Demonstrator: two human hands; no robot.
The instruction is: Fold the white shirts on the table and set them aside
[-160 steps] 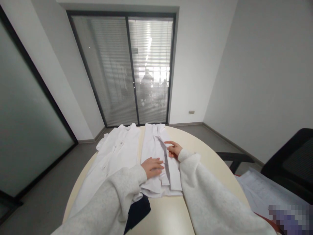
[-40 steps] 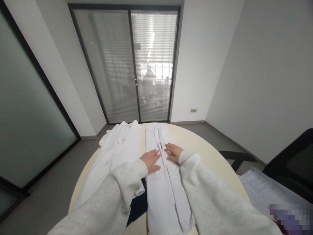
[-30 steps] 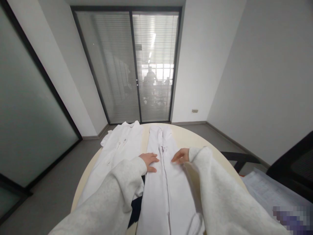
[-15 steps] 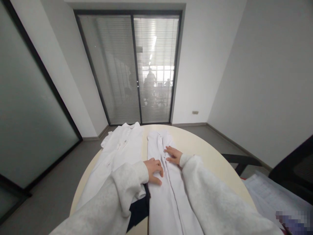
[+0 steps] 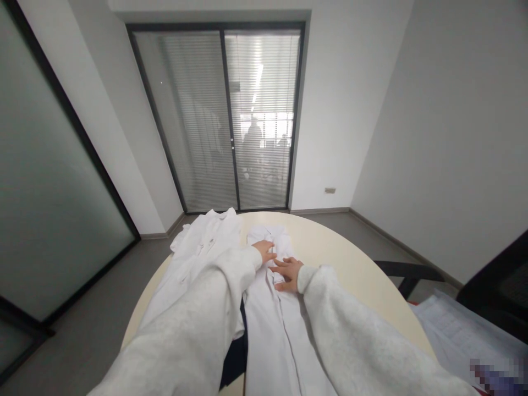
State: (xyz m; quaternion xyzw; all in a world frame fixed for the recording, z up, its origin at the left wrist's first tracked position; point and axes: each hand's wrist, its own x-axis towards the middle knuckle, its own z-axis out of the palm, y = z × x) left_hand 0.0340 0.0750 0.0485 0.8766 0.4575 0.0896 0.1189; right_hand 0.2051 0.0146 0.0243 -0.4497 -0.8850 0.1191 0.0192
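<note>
A long white garment (image 5: pixel 272 330) lies stretched along the middle of the round beige table (image 5: pixel 350 275). My left hand (image 5: pixel 266 250) reaches far forward and rests near the garment's far end, fingers stretched out. My right hand (image 5: pixel 285 271) lies flat on the cloth just behind it, fingers spread. Both arms wear light grey sleeves. A second white garment (image 5: pixel 198 253) is spread out to the left. A dark blue cloth (image 5: pixel 235 352) shows between the two, partly hidden under my left sleeve.
A black chair (image 5: pixel 495 286) stands at the right, with papers (image 5: pixel 454 330) beside it. Behind the table is a glass sliding door with blinds (image 5: pixel 231 121); people sit beyond it. A glass wall runs along the left.
The white garment, folded short several seconds ago, now lies at full length. Since half a second ago my left hand has slid forward to the far end and my right hand has shifted slightly nearer.
</note>
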